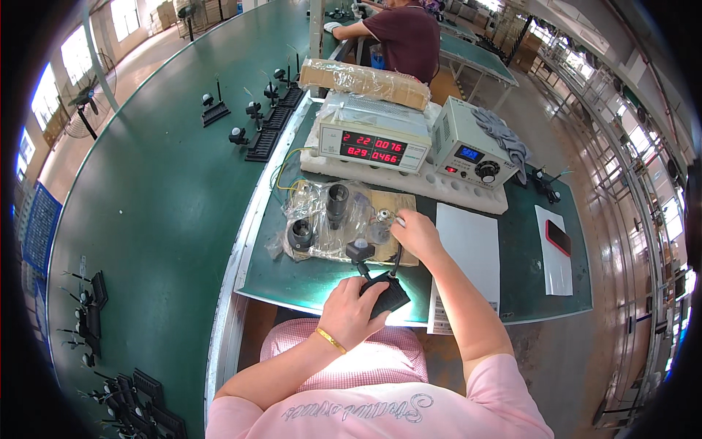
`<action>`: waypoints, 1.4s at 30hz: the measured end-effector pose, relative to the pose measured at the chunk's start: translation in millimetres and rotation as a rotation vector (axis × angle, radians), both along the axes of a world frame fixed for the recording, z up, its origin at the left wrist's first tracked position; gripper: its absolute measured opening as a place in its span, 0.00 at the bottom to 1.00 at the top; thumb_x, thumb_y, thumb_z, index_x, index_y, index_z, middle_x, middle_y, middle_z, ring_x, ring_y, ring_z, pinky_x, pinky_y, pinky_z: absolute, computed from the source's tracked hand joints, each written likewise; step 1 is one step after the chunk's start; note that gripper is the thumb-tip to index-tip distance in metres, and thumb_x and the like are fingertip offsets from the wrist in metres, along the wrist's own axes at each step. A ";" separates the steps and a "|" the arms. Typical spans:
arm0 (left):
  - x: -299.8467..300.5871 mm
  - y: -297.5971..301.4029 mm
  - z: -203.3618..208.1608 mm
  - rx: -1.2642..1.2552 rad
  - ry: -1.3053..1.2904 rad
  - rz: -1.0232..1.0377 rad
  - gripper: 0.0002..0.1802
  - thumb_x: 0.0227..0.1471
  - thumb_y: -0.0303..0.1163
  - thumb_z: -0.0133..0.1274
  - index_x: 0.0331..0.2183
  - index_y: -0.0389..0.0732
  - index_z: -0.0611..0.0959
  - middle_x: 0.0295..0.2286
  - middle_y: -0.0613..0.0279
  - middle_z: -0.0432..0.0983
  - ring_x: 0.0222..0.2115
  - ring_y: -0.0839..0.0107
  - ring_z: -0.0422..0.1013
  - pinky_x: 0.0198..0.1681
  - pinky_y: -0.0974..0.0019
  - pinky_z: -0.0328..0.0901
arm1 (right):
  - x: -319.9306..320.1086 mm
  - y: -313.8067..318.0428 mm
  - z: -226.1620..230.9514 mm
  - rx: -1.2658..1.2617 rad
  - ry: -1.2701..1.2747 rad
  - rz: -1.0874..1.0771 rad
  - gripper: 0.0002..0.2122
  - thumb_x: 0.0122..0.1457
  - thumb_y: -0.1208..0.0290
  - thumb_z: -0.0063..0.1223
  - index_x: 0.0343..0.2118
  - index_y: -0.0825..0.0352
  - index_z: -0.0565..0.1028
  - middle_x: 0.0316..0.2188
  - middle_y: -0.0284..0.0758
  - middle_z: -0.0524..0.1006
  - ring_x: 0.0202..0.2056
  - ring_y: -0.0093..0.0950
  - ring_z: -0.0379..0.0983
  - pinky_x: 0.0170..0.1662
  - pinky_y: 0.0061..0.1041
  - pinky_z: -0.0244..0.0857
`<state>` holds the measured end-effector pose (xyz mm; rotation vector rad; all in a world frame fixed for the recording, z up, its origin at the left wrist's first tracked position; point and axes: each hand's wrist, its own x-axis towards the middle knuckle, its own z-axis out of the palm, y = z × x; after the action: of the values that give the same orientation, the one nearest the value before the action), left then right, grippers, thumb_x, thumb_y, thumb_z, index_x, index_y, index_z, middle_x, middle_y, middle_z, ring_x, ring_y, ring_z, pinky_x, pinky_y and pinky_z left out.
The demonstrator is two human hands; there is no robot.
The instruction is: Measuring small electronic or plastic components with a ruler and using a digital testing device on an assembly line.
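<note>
My left hand (348, 311) is closed on a black LED floodlight (389, 295) at the table's front edge. Bright light spills out beneath it, and a black motion sensor (360, 251) sticks up from its bracket. The floodlight's black cable (398, 260) runs up to my right hand (417, 235), whose fingers pinch its end beside a round metal contact (385, 215) on the test board (398, 201). The fingers hide the wire tips. Two black lamp sockets, one tall (337, 201) and one short (300, 233), stand on the plastic-wrapped left part of that board.
Behind the board are a power meter (374, 148) with lit red digits and a power supply (472, 150) with a knob. White paper (468, 252) and a red-edged phone (558, 238) lie rightward. More floodlights (274, 132) line the green bench (157, 219). A co-worker (406, 36) sits beyond.
</note>
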<state>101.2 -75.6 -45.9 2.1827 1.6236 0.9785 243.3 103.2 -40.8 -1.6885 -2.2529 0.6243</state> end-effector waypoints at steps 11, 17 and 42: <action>-3.8 -2.9 9.3 0.001 -0.008 -0.018 0.29 0.37 0.38 0.63 0.45 0.44 0.77 0.37 0.51 0.68 0.37 0.54 0.67 0.42 0.57 0.66 | 3.5 -6.6 -3.3 0.088 0.186 -0.023 0.13 0.51 0.66 0.51 0.37 0.67 0.76 0.30 0.46 0.78 0.33 0.44 0.76 0.37 0.39 0.69; -41.4 -33.1 19.6 0.076 -0.065 -0.004 0.30 0.35 0.36 0.65 0.45 0.43 0.77 0.39 0.50 0.68 0.38 0.54 0.68 0.43 0.57 0.66 | -9.2 -47.7 50.5 -0.425 1.424 -0.102 0.16 0.56 0.74 0.53 0.48 0.68 0.71 0.29 0.33 0.75 0.19 0.19 0.67 0.20 0.15 0.53; -211.7 -182.3 74.1 -0.791 0.293 0.864 0.16 0.46 0.44 0.56 0.37 0.48 0.83 0.31 0.62 0.78 0.35 0.61 0.75 0.41 0.59 0.68 | -26.1 -118.9 -33.2 -0.441 0.912 0.034 0.07 0.60 0.73 0.47 0.39 0.67 0.73 0.23 0.29 0.73 0.20 0.14 0.63 0.22 0.15 0.57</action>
<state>-110.5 -257.8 28.1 1.1091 2.5745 0.0479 217.2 -15.8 -74.0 -1.1237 -1.5346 1.5919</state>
